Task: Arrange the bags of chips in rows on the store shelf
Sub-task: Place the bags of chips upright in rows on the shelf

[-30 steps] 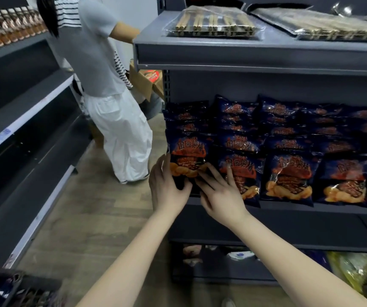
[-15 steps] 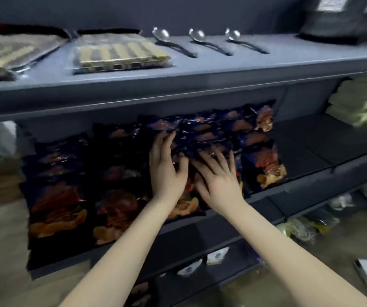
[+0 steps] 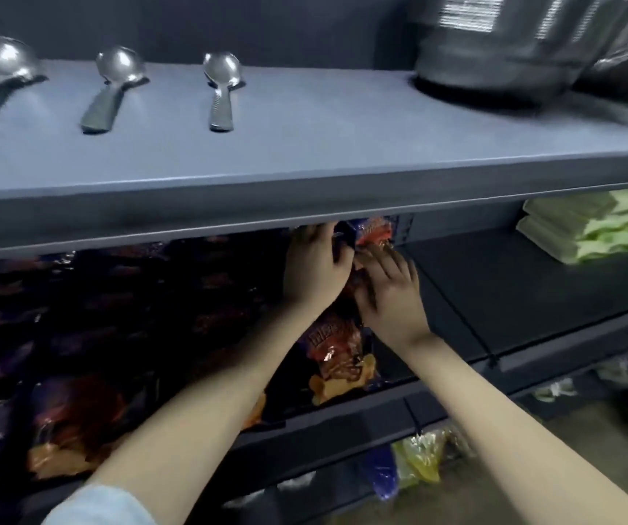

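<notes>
Shifted to row-end bags of chips (image 3: 339,358), centre frame: left hand (image 3: 314,270) fingers hidden, state unclear; right hand (image 3: 392,293) fingers flat, pressing; row nearly complete.

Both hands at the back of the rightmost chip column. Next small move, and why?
Probably nudge the rear bag back and square with its column. The left hand and right hand both meet at it, just under the upper shelf; the front bag below lies in place.
</notes>
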Motion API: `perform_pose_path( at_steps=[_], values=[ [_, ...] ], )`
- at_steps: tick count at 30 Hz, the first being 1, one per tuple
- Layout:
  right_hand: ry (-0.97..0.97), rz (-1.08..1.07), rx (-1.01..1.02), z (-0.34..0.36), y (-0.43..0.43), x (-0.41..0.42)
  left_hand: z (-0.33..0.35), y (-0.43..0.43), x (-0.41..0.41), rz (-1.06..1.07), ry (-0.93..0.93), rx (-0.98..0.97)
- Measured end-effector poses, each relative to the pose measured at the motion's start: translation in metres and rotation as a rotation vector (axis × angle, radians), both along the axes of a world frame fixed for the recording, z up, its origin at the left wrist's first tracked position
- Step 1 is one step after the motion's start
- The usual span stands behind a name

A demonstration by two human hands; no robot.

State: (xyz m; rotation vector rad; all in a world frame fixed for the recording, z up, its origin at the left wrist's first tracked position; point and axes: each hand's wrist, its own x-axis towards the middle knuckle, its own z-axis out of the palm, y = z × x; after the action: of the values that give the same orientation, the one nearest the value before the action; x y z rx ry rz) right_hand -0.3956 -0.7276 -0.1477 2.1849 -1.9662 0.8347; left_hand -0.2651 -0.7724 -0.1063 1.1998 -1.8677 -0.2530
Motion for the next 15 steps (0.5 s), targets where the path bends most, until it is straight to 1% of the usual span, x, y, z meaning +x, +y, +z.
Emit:
perform_pose_path(
  at_steps=[3, 5, 8, 11, 15],
  values=[
    [-0.081, -0.015, 0.003, 0.000, -0.030, -0.031, 0.001, -0.026, -0.028, -0.004, -0.195, 0.158],
    [-0.179, -0.035, 0.045, -0.006, -0.052, -0.048, -0.003, -0.041, -0.042, 0.000, -0.277, 0.196],
    [-0.367, -0.036, 0.110, -0.016, -0.080, -0.069, -0.014, -0.064, -0.057, -0.021, -0.353, 0.269],
    [-0.495, -0.065, 0.224, -0.022, -0.102, -0.087, -0.027, -0.087, -0.067, -0.005, -0.450, 0.263],
    [-0.520, -0.068, 0.368, -0.037, -0.127, -0.103, -0.040, -0.109, -0.074, 0.030, -0.554, 0.241]
  ],
)
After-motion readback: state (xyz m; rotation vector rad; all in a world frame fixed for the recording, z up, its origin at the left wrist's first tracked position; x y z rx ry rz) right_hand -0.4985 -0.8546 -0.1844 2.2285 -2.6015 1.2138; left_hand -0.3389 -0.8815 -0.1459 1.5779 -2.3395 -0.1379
